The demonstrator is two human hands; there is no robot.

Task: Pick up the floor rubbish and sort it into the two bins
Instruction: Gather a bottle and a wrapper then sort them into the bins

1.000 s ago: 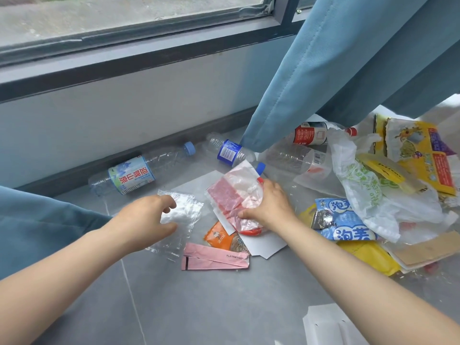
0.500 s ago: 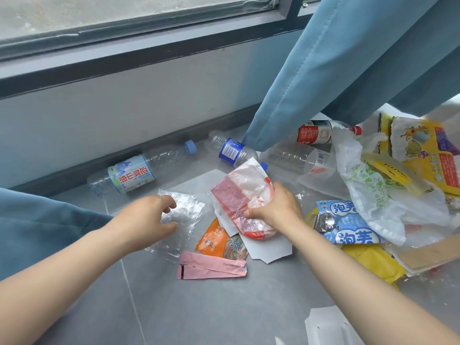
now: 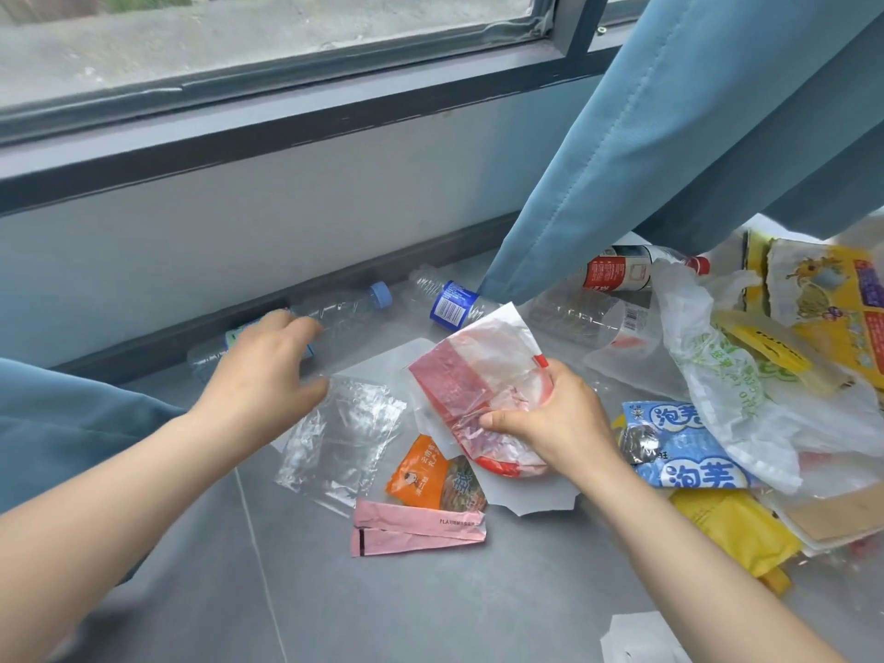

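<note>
We note the right hand (image 3: 550,423) pinching the red-and-clear plastic bag (image 3: 469,375) at frame centre. Left hand (image 3: 265,370), fingers spread, holds nothing above the blue-capped bottle (image 3: 349,308), centre left. We suggest gripping mid-body.

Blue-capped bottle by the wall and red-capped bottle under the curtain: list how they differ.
The blue-capped bottle wears a pale label, the red-capped bottle a red-and-white one. The left hand covers part of the blue-capped bottle; the curtain hides part of the red-capped bottle. Both are clear, lying sideways.
</note>
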